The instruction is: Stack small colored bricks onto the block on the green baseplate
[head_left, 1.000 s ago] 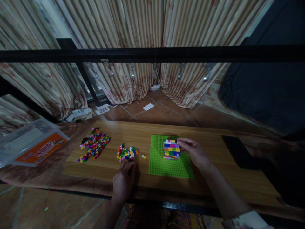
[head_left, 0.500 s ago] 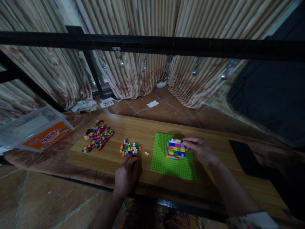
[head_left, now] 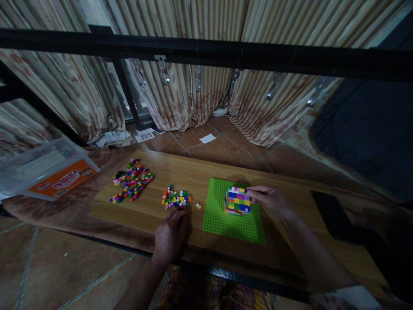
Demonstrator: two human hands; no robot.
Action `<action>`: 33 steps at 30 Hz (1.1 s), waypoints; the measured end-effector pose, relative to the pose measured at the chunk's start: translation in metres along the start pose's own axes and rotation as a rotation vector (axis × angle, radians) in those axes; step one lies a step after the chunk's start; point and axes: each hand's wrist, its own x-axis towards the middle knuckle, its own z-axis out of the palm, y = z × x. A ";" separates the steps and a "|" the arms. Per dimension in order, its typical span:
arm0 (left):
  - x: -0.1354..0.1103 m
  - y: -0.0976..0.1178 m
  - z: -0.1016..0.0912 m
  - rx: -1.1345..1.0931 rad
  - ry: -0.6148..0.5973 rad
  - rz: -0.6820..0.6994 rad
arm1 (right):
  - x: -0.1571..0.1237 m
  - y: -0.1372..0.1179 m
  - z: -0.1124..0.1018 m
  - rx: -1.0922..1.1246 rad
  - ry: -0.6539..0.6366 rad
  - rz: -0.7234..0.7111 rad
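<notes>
A box-shaped build of multicoloured toy bricks [head_left: 238, 201] stands on a green studded baseplate [head_left: 214, 219]. At its far right top corner, the thumb and forefinger of my right hand [head_left: 269, 201] are pinched on a toy brick, mostly covered by the fingertips. My left hand [head_left: 170, 234] rests on the table with curled fingers, just in front of a small pile of loose bricks [head_left: 176, 198]; whatever it may hold is hidden. Between that pile and the baseplate lies a small white and yellow brick piece [head_left: 198, 206].
A larger brick heap [head_left: 134, 181] lies on the left of the wooden tabletop [head_left: 180, 168]. Farther left is a clear plastic box [head_left: 58, 170] with an orange label. A flat black object [head_left: 332, 215] lies at right. Beyond the table, a black bar [head_left: 200, 45] crosses before striped curtains [head_left: 206, 21].
The view has shifted slightly. Both hands keep nearly the same places, the right at the build's corner and the left by the small pile.
</notes>
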 end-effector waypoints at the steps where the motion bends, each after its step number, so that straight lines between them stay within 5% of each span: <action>1: 0.000 0.000 0.000 0.000 0.000 -0.002 | 0.000 0.001 0.001 0.005 0.003 -0.004; 8: 0.002 -0.003 -0.003 -0.124 -0.018 -0.043 | -0.005 0.015 0.002 0.102 0.074 -0.032; 13: 0.005 0.000 -0.004 -0.365 0.007 -0.116 | -0.016 0.022 -0.002 0.209 0.273 -0.066; 19: 0.019 0.053 0.003 -0.723 -0.124 -0.184 | -0.042 0.025 -0.003 0.120 0.381 -0.107; 25: 0.040 0.117 0.012 -1.017 -0.240 -0.169 | -0.077 0.007 0.020 -0.070 0.351 -0.270; 33: 0.044 0.142 0.019 -1.078 -0.265 -0.107 | -0.080 -0.014 0.037 -0.207 0.158 -0.563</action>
